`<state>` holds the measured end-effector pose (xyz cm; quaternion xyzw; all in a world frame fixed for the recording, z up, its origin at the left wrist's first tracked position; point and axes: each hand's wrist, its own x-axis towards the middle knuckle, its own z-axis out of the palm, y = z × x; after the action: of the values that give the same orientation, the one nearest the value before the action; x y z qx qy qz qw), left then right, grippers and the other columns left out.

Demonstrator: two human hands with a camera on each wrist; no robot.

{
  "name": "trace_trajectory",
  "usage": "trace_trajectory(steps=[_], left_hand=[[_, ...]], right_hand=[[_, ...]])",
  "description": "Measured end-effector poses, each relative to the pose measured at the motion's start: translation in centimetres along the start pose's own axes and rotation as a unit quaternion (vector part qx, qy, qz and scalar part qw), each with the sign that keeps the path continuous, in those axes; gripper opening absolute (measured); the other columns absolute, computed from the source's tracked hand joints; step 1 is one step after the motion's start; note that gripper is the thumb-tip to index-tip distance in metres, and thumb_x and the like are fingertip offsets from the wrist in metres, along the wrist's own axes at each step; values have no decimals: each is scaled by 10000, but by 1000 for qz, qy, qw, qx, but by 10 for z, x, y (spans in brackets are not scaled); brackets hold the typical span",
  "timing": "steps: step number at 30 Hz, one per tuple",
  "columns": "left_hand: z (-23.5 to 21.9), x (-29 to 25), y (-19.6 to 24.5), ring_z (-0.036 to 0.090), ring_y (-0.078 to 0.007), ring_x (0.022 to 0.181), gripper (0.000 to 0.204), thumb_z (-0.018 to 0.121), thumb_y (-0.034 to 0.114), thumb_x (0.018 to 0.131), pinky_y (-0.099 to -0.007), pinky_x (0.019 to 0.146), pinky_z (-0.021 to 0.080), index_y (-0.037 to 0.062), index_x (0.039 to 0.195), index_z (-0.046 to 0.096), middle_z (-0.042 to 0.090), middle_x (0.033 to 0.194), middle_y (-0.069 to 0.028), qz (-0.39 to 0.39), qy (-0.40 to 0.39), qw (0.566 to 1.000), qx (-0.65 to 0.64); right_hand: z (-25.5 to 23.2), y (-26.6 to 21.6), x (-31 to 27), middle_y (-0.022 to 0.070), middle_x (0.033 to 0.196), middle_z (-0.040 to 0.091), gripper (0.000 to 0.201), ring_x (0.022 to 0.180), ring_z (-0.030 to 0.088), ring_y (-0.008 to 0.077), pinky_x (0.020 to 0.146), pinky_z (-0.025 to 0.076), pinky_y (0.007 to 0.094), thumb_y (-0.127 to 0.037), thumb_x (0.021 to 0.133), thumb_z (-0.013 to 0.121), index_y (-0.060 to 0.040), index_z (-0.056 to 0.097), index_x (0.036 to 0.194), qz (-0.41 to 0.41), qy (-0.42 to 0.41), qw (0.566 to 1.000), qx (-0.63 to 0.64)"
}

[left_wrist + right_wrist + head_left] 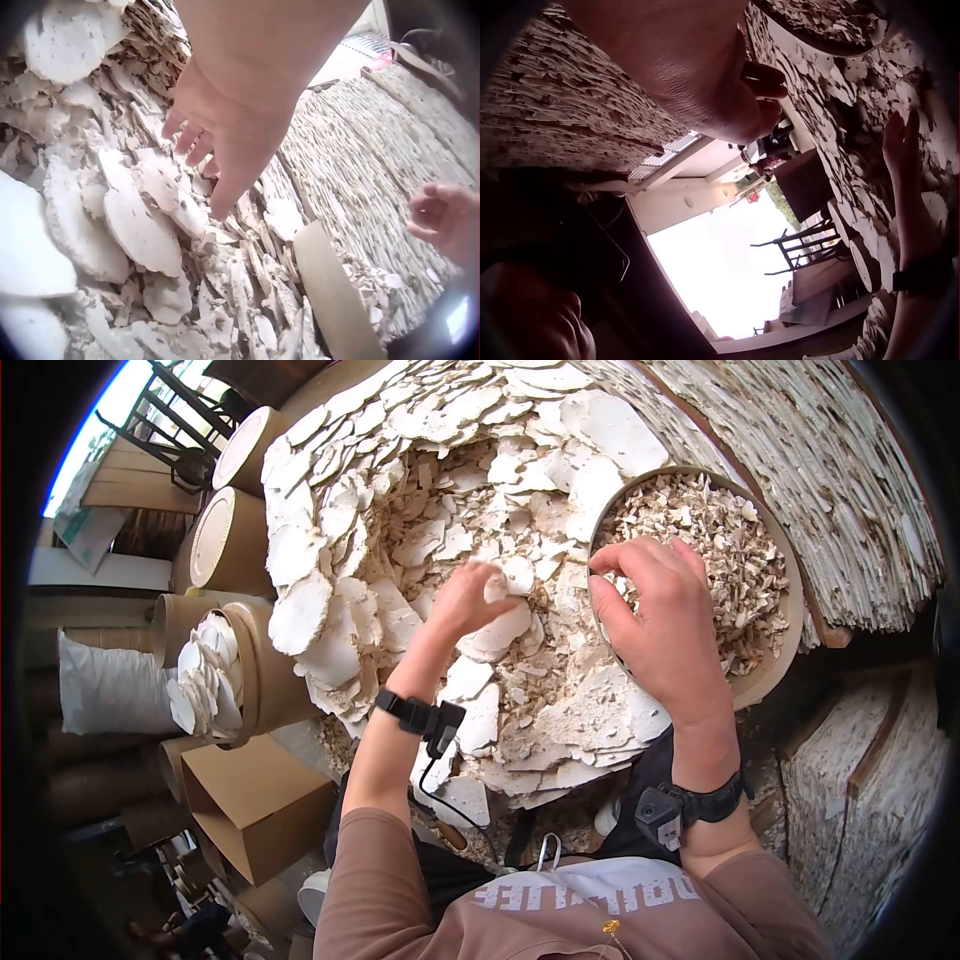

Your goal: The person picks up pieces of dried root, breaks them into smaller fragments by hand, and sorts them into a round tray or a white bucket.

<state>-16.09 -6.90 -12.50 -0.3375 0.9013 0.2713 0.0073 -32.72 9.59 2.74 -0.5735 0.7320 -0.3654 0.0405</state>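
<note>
A large heap of pale, flat dried slices [325,645] fills the middle of the head view, with a hollow of smaller broken chips in it. Over this hollow is my left hand [470,600], its thumb apart from loosely bent fingers. In the left wrist view, the left hand [225,135] points down at the slices and no piece shows in its grasp. My right hand [655,610] hovers over the near left rim of a round tub [795,650]. Small broken chips [735,530] fill that tub. Thumb and curved fingers of the right hand stand apart, with nothing seen between them.
Tall stacks of thin layered slices [800,470] rise behind the tub, and another stack [850,780] stands at the right. On the left are round drums [225,545], a tub holding white slices [255,665], a white sack [110,685] and a cardboard box [265,800].
</note>
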Motion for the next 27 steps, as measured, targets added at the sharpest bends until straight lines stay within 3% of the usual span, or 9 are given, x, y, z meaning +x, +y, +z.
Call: trace_trajectory(steps=[3, 7, 11, 16, 19, 21, 22, 25, 27], left_hand=[[26, 31, -2, 470, -328, 1045, 650, 696, 304, 637, -382, 911, 371, 9, 1153, 434, 497, 1122, -193, -46, 113, 991, 60], [24, 34, 16, 488, -316, 1016, 685, 693, 260, 616, -392, 900, 367, 79, 1206, 397, 511, 1080, -183, -109, 17, 993, 35], [29, 18, 9, 494, -294, 1008, 684, 699, 242, 607, -395, 865, 387, 93, 1204, 400, 459, 1147, -168, -98, 33, 993, -52], [28, 22, -1, 429, -312, 1066, 723, 709, 371, 593, -427, 887, 351, 118, 1201, 409, 450, 1151, -154, -108, 107, 984, 95], [11, 23, 11, 404, -313, 1085, 733, 714, 412, 565, -429, 894, 337, 129, 1182, 439, 451, 1153, -157, -123, 2, 987, 101], [10, 22, 9, 413, -302, 1080, 703, 725, 410, 547, -421, 894, 333, 123, 1141, 480, 474, 1134, -135, -102, -1, 990, 101], [13, 15, 10, 440, -282, 1050, 632, 727, 371, 562, -400, 885, 340, 122, 1100, 507, 504, 1079, -104, -1, 103, 989, 105], [29, 13, 21, 483, -291, 974, 581, 742, 309, 550, -389, 823, 374, 118, 1051, 518, 537, 1003, -95, 101, 76, 992, 29], [37, 8, 35, 469, -256, 999, 465, 713, 261, 615, -364, 857, 354, 114, 1023, 543, 536, 1008, -83, 53, 16, 997, 58]], right_hand=[[2, -1, 0, 67, 738, 559, 68, 740, 537, 231, 882, 317, 416, -119, 743, 554, -65, 576, 779, 4, -4, 1000, -9], [0, 3, -2, 69, 733, 556, 76, 737, 536, 230, 880, 318, 415, -124, 745, 552, -60, 577, 779, 14, -4, 1000, -4], [1, -1, -4, 70, 727, 558, 84, 733, 539, 229, 881, 318, 417, -127, 747, 546, -55, 576, 778, 9, -14, 1000, -11], [2, 1, 0, 71, 721, 558, 82, 728, 542, 231, 877, 320, 419, -124, 746, 543, -54, 575, 773, -1, 1, 1000, -11], [2, 2, 0, 73, 718, 559, 83, 728, 542, 233, 870, 325, 419, -122, 744, 543, -51, 576, 771, -1, -5, 1000, -8], [2, 3, 0, 74, 716, 560, 86, 726, 542, 236, 868, 326, 419, -123, 743, 543, -48, 578, 769, 5, -9, 1000, -8], [1, 3, 0, 74, 716, 560, 86, 726, 542, 236, 868, 326, 419, -123, 743, 543, -48, 578, 769, 5, -10, 1000, -8], [2, 2, -1, 74, 717, 562, 90, 722, 543, 237, 868, 326, 420, -127, 746, 541, -48, 578, 768, 6, -9, 1000, -1], [4, 2, -1, 75, 722, 565, 93, 723, 546, 236, 869, 326, 421, -132, 750, 540, -50, 579, 769, -4, -5, 1000, -10]])
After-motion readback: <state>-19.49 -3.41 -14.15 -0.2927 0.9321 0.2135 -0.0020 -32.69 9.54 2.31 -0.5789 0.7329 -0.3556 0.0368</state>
